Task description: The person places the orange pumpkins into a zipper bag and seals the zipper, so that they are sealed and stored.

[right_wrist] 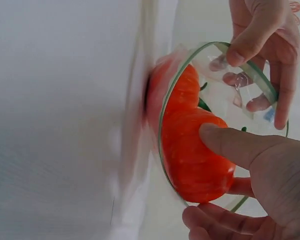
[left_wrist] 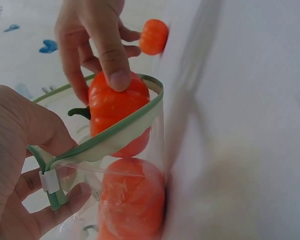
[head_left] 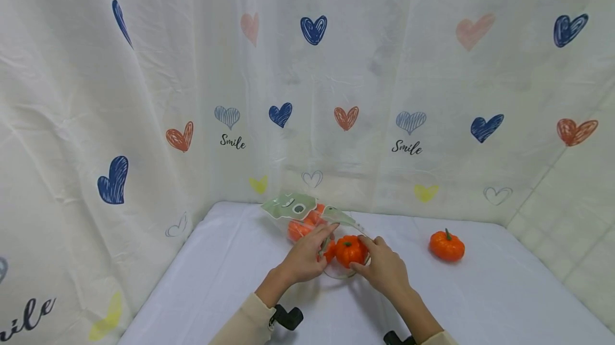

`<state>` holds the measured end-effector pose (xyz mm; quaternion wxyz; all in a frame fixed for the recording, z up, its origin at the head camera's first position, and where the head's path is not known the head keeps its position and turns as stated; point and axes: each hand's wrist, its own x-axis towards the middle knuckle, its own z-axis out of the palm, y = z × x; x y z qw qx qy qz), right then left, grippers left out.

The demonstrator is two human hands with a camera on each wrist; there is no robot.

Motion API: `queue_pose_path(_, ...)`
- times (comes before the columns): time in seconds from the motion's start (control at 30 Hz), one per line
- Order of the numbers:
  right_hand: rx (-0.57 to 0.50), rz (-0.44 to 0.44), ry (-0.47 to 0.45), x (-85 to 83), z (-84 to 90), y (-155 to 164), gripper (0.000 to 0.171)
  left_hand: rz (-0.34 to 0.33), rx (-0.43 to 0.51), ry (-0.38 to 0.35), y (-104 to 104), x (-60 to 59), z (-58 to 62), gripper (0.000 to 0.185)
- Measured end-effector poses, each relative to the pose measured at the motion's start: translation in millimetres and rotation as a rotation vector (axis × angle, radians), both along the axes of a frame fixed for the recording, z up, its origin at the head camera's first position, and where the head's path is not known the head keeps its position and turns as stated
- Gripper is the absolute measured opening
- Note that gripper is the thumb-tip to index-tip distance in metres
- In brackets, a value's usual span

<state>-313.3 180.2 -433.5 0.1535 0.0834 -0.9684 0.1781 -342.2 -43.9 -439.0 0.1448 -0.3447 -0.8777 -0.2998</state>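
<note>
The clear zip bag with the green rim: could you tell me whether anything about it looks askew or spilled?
Nothing spilled. The clear zip bag lies on its side, mouth held open by the left hand; the right hand holds an orange toy pumpkin at the mouth.

Off to your right, a lone small orange pumpkin [head_left: 447, 246] with a green stem sits upright on the white tablecloth [head_left: 230, 270], well apart from where you are working. In your left wrist view that same pumpkin [left_wrist: 154, 36] shows small and far back. The tablecloth covers the whole table and lies smooth, with faint creases near the far edge. Behind and to both sides hangs a pale, wrinkled curtain [head_left: 375, 78] printed with scribbled hearts in navy, red-orange, pink, yellow and grey outline, and the word "Smile" in black script. At the far right you can see a cream tiled wall [head_left: 576, 227] beside the curtain.
</note>
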Motion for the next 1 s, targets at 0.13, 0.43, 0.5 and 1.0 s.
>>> queue_pose_path(0.13,-0.016,-0.009,-0.028,-0.6,0.3,-0.1,0.06,0.003,-0.006,-0.011,0.9,1.1,0.3,0.083)
queue_pose_path(0.43,-0.08,0.031,-0.065,-2.8,-1.4,-3.9,0.023,0.008,-0.011,-0.033,3.3,4.0,1.6,0.084)
queue_pose_path(0.5,-0.083,0.055,-0.058,-2.5,-2.1,-4.4,0.017,0.001,-0.007,-0.03,3.7,4.2,2.2,0.084)
queue_pose_path(1.0,-0.127,0.15,-0.049,-0.8,-4.4,-4.5,0.013,-0.01,-0.014,-0.027,6.0,4.8,-1.0,0.081)
